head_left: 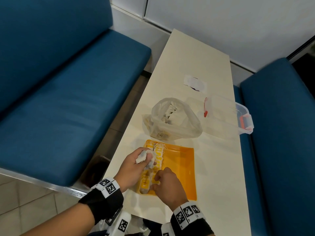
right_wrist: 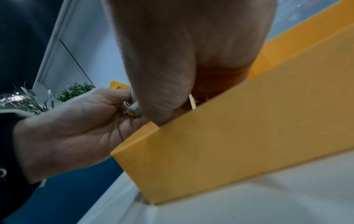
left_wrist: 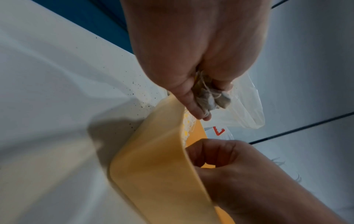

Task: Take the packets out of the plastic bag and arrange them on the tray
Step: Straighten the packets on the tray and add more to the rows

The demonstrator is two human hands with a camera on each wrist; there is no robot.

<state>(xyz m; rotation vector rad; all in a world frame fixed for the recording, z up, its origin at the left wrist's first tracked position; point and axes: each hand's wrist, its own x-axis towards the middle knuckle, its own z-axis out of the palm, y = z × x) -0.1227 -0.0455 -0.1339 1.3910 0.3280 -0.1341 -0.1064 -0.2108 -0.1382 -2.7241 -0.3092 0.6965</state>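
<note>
The yellow tray (head_left: 184, 169) lies on the cream table near me, with a row of yellow-tagged packets (head_left: 158, 154) along its left side. Beyond it the clear plastic bag (head_left: 172, 118) stands open with more packets inside. My left hand (head_left: 146, 159) hovers over the tray's left edge and grips a bunch of packets (left_wrist: 208, 97) with strings. My right hand (head_left: 156, 181) is inside the tray's near left corner, fingers curled, pinching a packet (right_wrist: 192, 103) in the row. In the wrist views the tray wall (right_wrist: 239, 136) hides most of the row.
A clear storage box (head_left: 226, 114) with red latches sits right of the bag, overhanging the table's right edge. A small white wrapper (head_left: 196, 82) lies farther back. Blue benches (head_left: 68, 82) flank the narrow table (head_left: 218, 167). Dark crumbs dot the table left of the tray.
</note>
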